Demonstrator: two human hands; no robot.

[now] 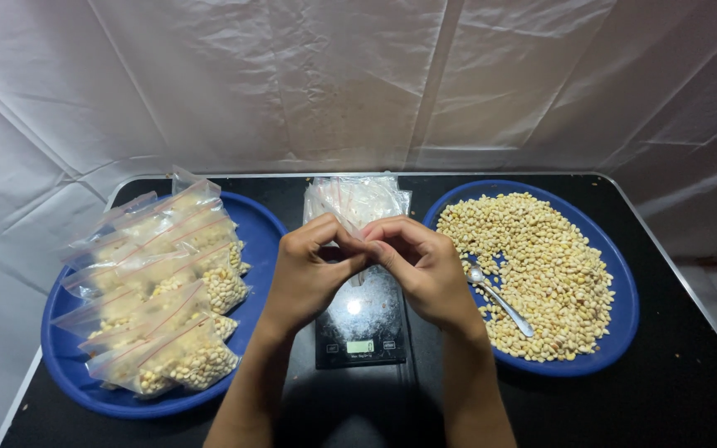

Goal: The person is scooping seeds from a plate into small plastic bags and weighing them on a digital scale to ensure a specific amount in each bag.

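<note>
Clear plastic: one small empty zip bag (357, 228), pinched at its near end between both hands, its long axis running far from the fingers toward the stack of spare bags (358, 197) at the far middle of the black worktop (674, 390). Left hand (309, 270) and right hand (425, 265) meet fingertip to fingertip above the one digital scale (361, 319); each grip is narrow, closed on the bag's edge, neither hand clearly nearer. Left: one blue tray (259, 217) carrying filled bags of pale beans (163, 299), roughly ten, overlapping too much to count exactly. Right: one blue tray (624, 319) of loose pale beans (541, 265) with one metal spoon (499, 299) lying in them, just beside the right hand.
</note>
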